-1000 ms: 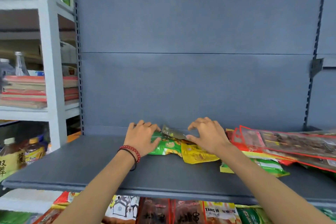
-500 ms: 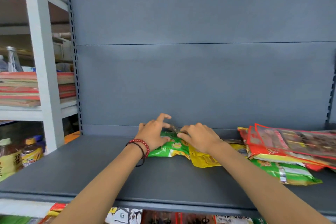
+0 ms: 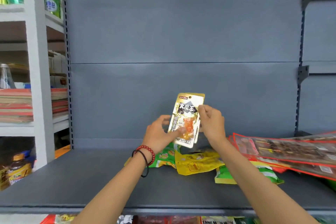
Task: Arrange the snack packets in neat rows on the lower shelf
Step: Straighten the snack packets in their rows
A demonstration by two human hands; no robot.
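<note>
Head view: left hand (image 3: 156, 135) and right hand (image 3: 213, 124) pinch one gold packet (image 3: 187, 112) upright between their fingers (image 3: 202, 110), loose packets (image 3: 197, 164) heaped just below on the shelf (image 3: 87, 180), no rows started.

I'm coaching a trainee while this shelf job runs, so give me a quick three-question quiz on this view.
1. True or false: the gold packet lies flat on the grey shelf.
2. Left hand and right hand: which grips the packet? A) left only B) right only C) both
3. Fill in: the red-edged packets are piled at the shelf's ____ end.
Key: 1 false, it is held upright above the shelf; 2 C; 3 right.
</note>
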